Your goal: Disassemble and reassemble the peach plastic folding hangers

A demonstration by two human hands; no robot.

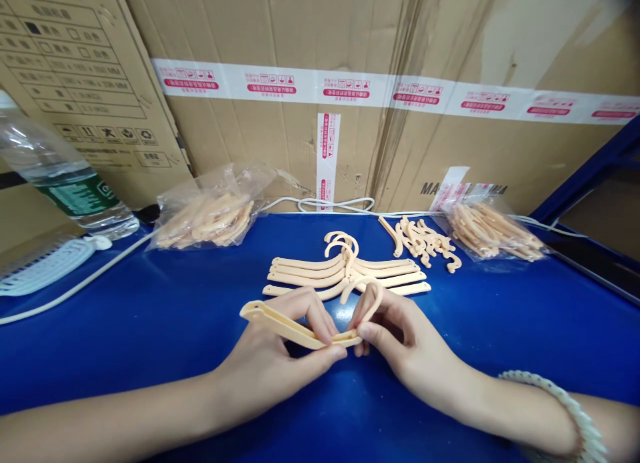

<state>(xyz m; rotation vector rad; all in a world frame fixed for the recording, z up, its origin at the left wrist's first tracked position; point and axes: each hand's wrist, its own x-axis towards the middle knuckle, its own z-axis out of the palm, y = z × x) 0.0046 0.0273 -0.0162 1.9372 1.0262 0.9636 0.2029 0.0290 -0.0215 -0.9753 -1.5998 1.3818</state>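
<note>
My left hand (280, 343) is closed on a cream plastic hanger arm (280, 323), pinching it near its inner end between thumb and fingers. The arm's outer end, with a small hole, points up to the left. Between the fingertips of my right hand (400, 326) is a curved cream hanger hook (376, 296), its base meeting the arm's inner end. Whether the two pieces are locked together, I cannot tell. Just beyond my hands lie several assembled hangers (310, 274) in a row, hooks pointing away. My right wrist wears a pale beaded bracelet (560, 399).
Loose hooks (423, 239) lie in a pile behind the hangers. Plastic bags of hanger arms stand at left (210, 216) and right (495, 229). A water bottle (75, 183), a pale hairbrush (50, 263) and a white cable (100, 273) are at left. Cardboard boxes (275, 136) wall the back.
</note>
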